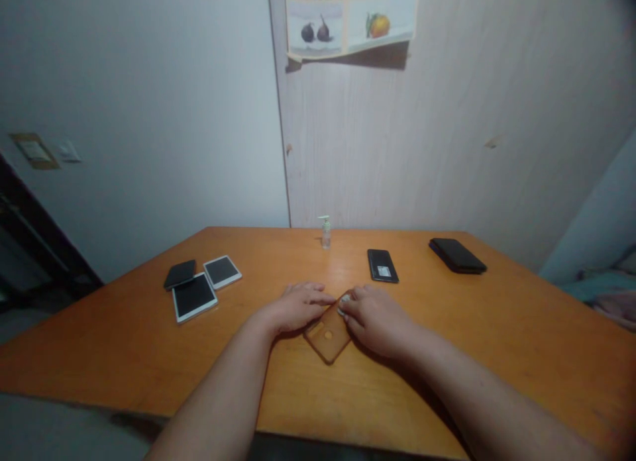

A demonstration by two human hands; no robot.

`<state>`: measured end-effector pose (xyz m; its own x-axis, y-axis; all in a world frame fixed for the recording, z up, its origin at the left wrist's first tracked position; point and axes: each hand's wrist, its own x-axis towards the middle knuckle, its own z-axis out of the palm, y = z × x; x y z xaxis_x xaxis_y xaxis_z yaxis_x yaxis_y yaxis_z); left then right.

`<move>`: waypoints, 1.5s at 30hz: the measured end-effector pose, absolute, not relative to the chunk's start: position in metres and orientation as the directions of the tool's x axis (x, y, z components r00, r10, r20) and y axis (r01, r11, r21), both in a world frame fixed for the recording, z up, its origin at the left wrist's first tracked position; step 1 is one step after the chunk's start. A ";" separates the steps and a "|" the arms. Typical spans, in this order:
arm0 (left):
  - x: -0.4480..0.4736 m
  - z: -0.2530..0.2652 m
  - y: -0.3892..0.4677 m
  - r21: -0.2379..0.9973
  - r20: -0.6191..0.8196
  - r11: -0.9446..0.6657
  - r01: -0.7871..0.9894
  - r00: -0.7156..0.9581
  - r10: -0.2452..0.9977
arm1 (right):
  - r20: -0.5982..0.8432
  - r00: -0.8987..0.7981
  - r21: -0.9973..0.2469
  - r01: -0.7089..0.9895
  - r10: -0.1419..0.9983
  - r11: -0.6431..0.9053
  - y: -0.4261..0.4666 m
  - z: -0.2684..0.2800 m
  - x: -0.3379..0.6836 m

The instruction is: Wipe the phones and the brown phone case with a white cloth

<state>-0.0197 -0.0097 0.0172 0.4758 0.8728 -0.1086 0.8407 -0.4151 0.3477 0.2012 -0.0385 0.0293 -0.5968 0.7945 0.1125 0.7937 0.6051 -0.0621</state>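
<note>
While the case (pixel 328 350) lies flat on the table (pixel 298 398), close in front of us and between our two hands, the step seems to be a wipe of its upward face with the small white wad (pixel 344 305). Our right hand (pixel 377 318) has its fingers bent over that wad, gripping it against the case near the far end; our left hand (pixel 301 307) is loose and palm down, holding nothing that we can see, its fingertips at the left long edge. To do this well, we would let the left fingertips brace that edge so that the case cannot skid or turn, and press the wad evenly but lightly, since a thin shell may flex. Strokes along the length should cover most with least effort, with slower passes around the slot (pixel 314 329) and the round hole (pixel 328 335), where a rim could snag the wad. As for its lie, the long axis runs slantwise, from near and left of us to far and right. The end with the two openings points back toward us and a little left; the opposite end points away to the right, partly hidden under our right hand, so we cannot tell its full outline.
</note>
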 end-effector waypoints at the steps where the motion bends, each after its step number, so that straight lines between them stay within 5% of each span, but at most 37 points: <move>1: -0.020 0.016 -0.010 0.352 -0.103 -0.415 0.839 0.476 0.874 | 0.114 -0.638 -0.081 0.758 0.762 0.647 -0.041 0.029 0.198; 4: -0.021 0.014 -0.009 0.366 -0.092 -0.412 0.834 0.473 0.876 | 0.109 -0.672 -0.085 0.727 0.732 0.681 -0.043 0.028 0.193; 9: -0.020 0.016 -0.010 0.364 -0.104 -0.399 0.842 0.463 0.880 | 0.126 -0.513 -0.028 0.854 0.849 0.520 -0.034 0.027 0.200; 14: -0.020 0.017 -0.010 0.365 -0.098 -0.407 0.837 0.469 0.878 | 0.119 -0.599 -0.109 0.785 0.792 0.610 -0.032 0.024 0.200; 19: -0.020 0.015 -0.009 0.364 -0.097 -0.398 0.842 0.459 0.883 | 0.106 -0.464 -0.016 0.884 0.880 0.468 -0.028 0.026 0.200; 24: -0.019 0.015 -0.009 0.367 -0.096 -0.395 0.842 0.457 0.884 | 0.095 -0.547 -0.066 0.830 0.832 0.553 -0.028 0.026 0.200; 29: -0.020 0.013 -0.007 0.358 -0.104 -0.405 0.841 0.467 0.878 | 0.092 -0.433 -0.006 0.900 0.897 0.435 -0.030 0.027 0.199; 34: -0.020 0.012 -0.007 0.359 -0.103 -0.404 0.841 0.466 0.879 | 0.097 -0.590 -0.138 0.790 0.802 0.598 -0.036 0.026 0.197; 40: -0.019 0.014 -0.009 0.342 -0.097 -0.414 0.843 0.470 0.877 | 0.156 -0.449 -0.182 0.862 0.880 0.473 -0.027 0.023 0.203; 45: -0.019 0.010 -0.008 0.360 -0.077 -0.413 0.837 0.468 0.880 | 0.190 -0.583 -0.265 0.745 0.790 0.613 -0.036 0.020 0.192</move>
<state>-0.0191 -0.0076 0.0104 0.4681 0.8803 -0.0772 0.8366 -0.4133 0.3597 0.1922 -0.0363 0.0195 -0.5827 0.7902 0.1898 0.7445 0.6127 -0.2651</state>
